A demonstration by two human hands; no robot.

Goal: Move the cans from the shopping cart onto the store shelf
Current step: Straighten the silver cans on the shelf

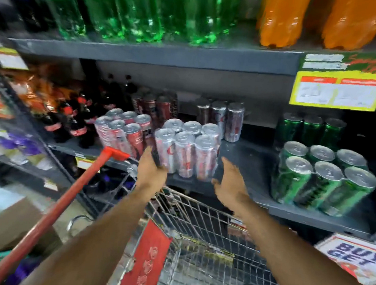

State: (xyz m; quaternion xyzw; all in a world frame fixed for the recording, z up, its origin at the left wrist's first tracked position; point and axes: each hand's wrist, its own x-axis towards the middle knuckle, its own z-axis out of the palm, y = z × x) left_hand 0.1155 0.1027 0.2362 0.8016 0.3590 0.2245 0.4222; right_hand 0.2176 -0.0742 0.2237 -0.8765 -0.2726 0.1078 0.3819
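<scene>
A shrink-wrapped pack of silver and red cans stands on the grey store shelf, near its front edge. My left hand presses against the pack's left lower corner, fingers wrapped on it. My right hand hovers just right of the pack with fingers spread, not touching it. Below my arms is the wire shopping cart with a red handle; what lies in its basket is hard to make out.
A red can pack stands left of the silver one, a green can pack to the right, loose cans behind. Dark cola bottles at left. Green and orange bottles fill the upper shelf. A yellow price sign hangs at right.
</scene>
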